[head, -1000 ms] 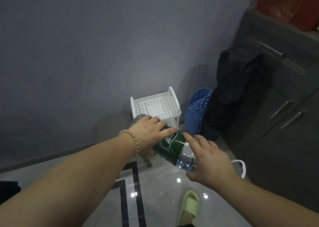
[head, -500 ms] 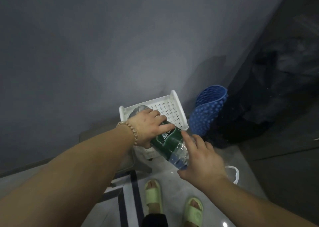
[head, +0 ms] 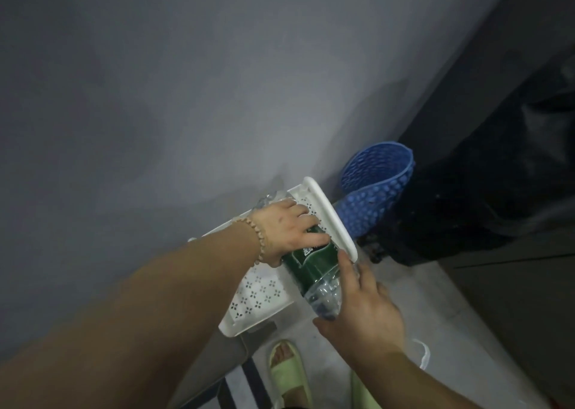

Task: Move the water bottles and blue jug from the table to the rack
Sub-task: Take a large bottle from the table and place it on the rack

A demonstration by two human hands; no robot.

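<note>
A clear water bottle (head: 314, 265) with a green label lies on its side just above the top tray of the white perforated rack (head: 333, 219). My left hand (head: 289, 231), with a bead bracelet at the wrist, is closed over the bottle's upper half. My right hand (head: 361, 309) cups the bottle's lower end, fingers wrapped around it. The bottle's far end pokes out past my left hand near the wall. No blue jug or table is in sight.
A blue knobbly basket (head: 373, 191) leans against the wall right of the rack, with a black bag (head: 473, 203) beside it. My feet in green slippers (head: 289, 377) stand on the tiled floor below the rack. A grey wall rises behind.
Both hands have carried the bottle forward and down over the rack's top tray. The view has tilted down and closer, so the rack looms larger.
</note>
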